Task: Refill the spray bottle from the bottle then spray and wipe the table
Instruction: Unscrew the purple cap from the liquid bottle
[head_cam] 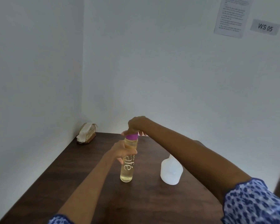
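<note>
A clear bottle of yellowish liquid with a purple cap stands upright on the dark wooden table. My left hand wraps around its upper body. My right hand comes down from above with its fingers closed on the purple cap. To the right stands a translucent white spray bottle body; its top is hidden behind my right forearm, so I cannot tell whether a spray head is on it.
A gold wire holder with a pale cloth sits in the far left corner against the walls. White walls close the table on the left and back. A paper sheet and a "WS 05" label hang on the back wall.
</note>
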